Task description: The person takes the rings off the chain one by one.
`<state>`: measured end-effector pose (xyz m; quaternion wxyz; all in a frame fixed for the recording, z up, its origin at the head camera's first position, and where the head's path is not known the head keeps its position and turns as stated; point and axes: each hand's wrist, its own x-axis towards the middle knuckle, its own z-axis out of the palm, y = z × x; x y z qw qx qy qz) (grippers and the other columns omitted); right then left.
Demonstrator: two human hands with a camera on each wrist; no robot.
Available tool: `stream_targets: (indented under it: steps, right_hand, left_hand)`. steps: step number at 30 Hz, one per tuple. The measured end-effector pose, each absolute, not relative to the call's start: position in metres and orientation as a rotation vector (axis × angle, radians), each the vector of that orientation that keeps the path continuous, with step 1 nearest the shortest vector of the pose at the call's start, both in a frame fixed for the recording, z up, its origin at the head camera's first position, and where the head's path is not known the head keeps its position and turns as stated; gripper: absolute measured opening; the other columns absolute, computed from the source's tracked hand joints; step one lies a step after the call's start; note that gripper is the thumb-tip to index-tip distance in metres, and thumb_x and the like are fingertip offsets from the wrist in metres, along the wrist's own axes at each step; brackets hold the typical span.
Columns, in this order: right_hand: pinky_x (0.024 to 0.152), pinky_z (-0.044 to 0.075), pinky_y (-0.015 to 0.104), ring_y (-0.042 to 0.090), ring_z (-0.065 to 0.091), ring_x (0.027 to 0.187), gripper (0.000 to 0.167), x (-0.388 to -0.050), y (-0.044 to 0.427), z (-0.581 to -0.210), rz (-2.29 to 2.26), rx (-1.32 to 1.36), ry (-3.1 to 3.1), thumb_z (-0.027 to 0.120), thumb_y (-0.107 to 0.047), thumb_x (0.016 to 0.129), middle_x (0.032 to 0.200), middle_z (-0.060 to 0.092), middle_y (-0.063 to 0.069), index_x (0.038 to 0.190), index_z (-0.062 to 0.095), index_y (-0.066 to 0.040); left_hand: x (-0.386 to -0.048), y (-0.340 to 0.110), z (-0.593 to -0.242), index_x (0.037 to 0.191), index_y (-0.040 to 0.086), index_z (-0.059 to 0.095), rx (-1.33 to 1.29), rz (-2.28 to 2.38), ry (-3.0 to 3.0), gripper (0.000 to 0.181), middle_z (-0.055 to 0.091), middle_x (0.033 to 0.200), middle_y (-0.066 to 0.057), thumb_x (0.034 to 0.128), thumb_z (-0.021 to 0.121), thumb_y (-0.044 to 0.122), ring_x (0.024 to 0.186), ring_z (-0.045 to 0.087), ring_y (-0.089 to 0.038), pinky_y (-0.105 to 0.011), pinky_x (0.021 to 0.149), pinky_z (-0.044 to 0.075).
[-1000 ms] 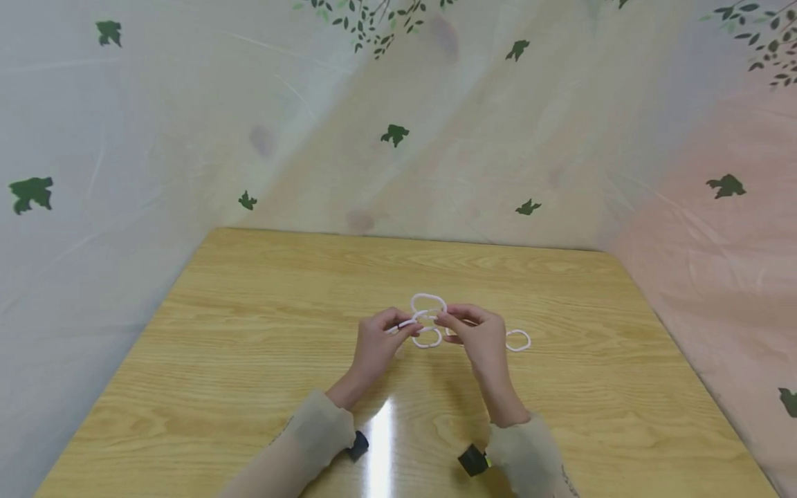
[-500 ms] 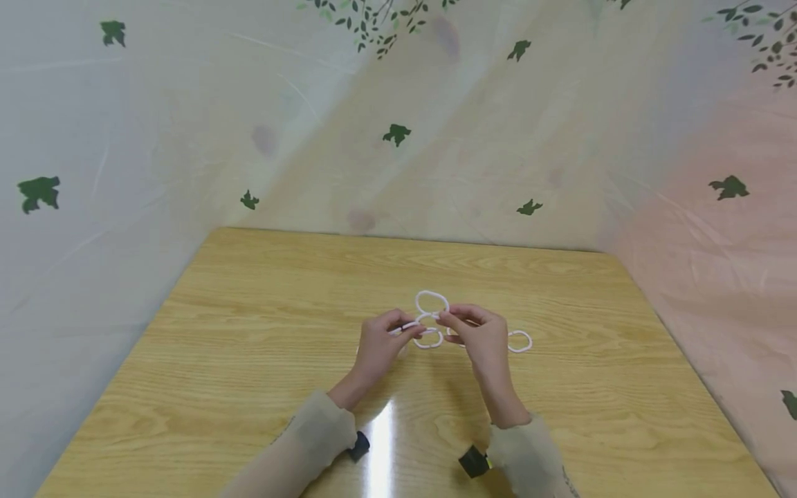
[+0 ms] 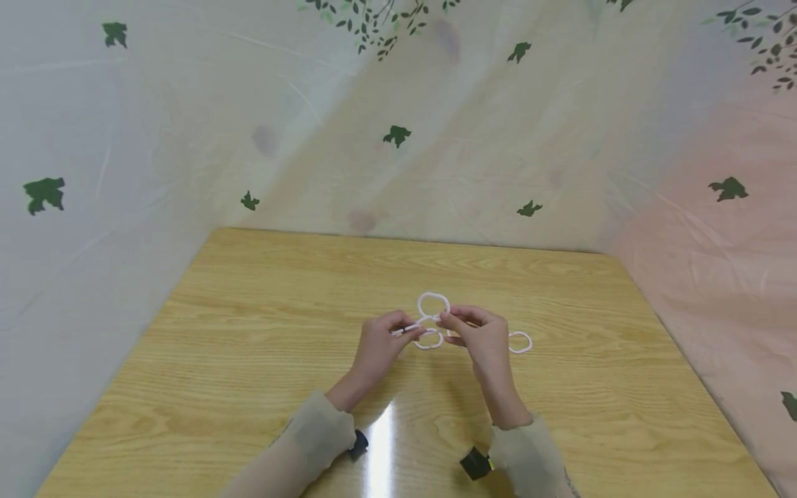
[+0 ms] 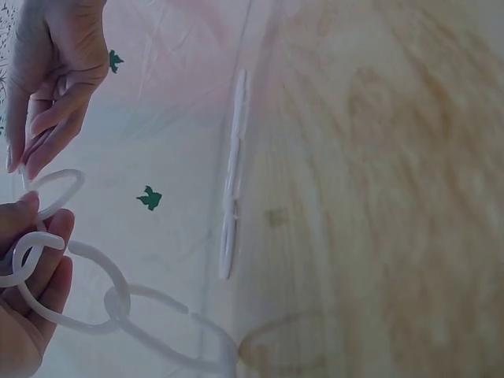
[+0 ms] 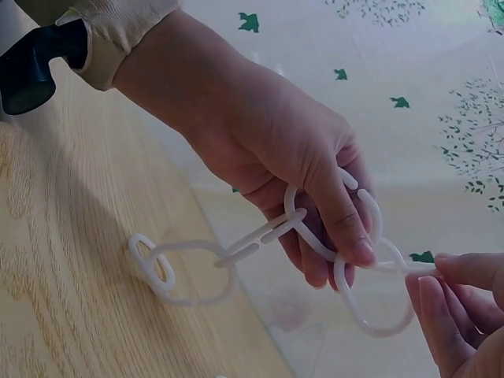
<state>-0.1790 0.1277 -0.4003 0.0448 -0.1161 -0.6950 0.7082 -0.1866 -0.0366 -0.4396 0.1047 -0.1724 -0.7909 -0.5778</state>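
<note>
Upper white link shifted rightward, beyond fingers of left hand and right hand, both pinching links

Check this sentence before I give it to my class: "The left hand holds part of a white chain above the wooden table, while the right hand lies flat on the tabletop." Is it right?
Not quite: the right hand is raised, pinching the white chain too, as the right wrist view shows. The left hand does hold part of it above the wooden table.

Wood-grain table, bright reflected streak, pale backdrop – probably cloth – with green prints
</note>
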Motion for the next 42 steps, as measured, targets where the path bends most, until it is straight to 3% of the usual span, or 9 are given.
stream_targets:
  steps: [12, 19, 27, 33, 37, 42]
  right_hand:
    - [0.056, 0.060, 0.022, 0.008, 0.072, 0.066, 0.020, -0.181, 0.128, -0.403, 2.214, -0.370, -2.093, 0.070, 0.004, 0.084, 0.067, 0.071, -0.007, 0.100, 0.065, 0.014]
    - [0.058, 0.060, 0.023, 0.008, 0.072, 0.068, 0.022, -0.183, 0.129, -0.403, 2.229, -0.367, -2.099, 0.070, 0.002, 0.085, 0.068, 0.071, -0.008, 0.103, 0.064, 0.014]
    - [0.058, 0.060, 0.023, 0.008, 0.072, 0.069, 0.016, -0.183, 0.135, -0.404, 2.262, -0.365, -2.060, 0.071, 0.002, 0.085, 0.069, 0.072, -0.008, 0.099, 0.067, 0.007]
    - [0.060, 0.061, 0.026, 0.010, 0.073, 0.070, 0.012, -0.182, 0.140, -0.406, 2.275, -0.356, -2.046, 0.070, 0.002, 0.085, 0.071, 0.073, -0.007, 0.097, 0.068, 0.004]
    - [0.061, 0.062, 0.028, 0.010, 0.073, 0.071, 0.023, -0.182, 0.144, -0.407, 2.264, -0.346, -2.063, 0.070, 0.000, 0.086, 0.073, 0.074, -0.005, 0.105, 0.065, 0.012]
    - [0.060, 0.062, 0.026, 0.010, 0.073, 0.070, 0.014, -0.183, 0.148, -0.410, 2.236, -0.350, -2.108, 0.069, 0.000, 0.087, 0.073, 0.074, -0.004, 0.099, 0.068, 0.006]
  left_hand:
    - [-0.184, -0.042, -0.430, 0.075, 0.006, 0.068, -0.637, -1.291, -2.429, 0.010, 0.074, 0.075, -0.006, 0.0800, 0.076, 0.009, 0.067, 0.068, -0.014, -0.016, 0.060, 0.056]
    - [-0.185, -0.046, -0.429, 0.076, 0.004, 0.069, -0.468, -1.623, -2.445, 0.010, 0.073, 0.075, -0.009, 0.0820, 0.075, 0.009, 0.076, 0.072, -0.019, -0.019, 0.068, 0.059]
    - [-0.187, -0.050, -0.429, 0.080, -0.006, 0.068, -0.293, -2.023, -2.324, 0.007, 0.073, 0.081, -0.021, 0.0807, 0.073, -0.001, 0.073, 0.073, -0.028, -0.023, 0.069, 0.061]
    - [-0.188, -0.056, -0.428, 0.082, -0.007, 0.068, -0.275, -2.065, -2.327, 0.006, 0.073, 0.085, -0.021, 0.0814, 0.072, -0.003, 0.073, 0.072, -0.024, -0.022, 0.070, 0.061]
    - [-0.191, -0.060, -0.430, 0.083, -0.007, 0.068, -0.261, -2.080, -2.323, 0.005, 0.073, 0.086, -0.021, 0.0815, 0.072, -0.003, 0.073, 0.072, -0.023, -0.022, 0.070, 0.061]
    - [-0.192, -0.064, -0.429, 0.082, -0.007, 0.067, -0.265, -2.063, -2.317, 0.006, 0.073, 0.086, -0.021, 0.0824, 0.071, -0.003, 0.074, 0.073, -0.023, -0.022, 0.071, 0.061]
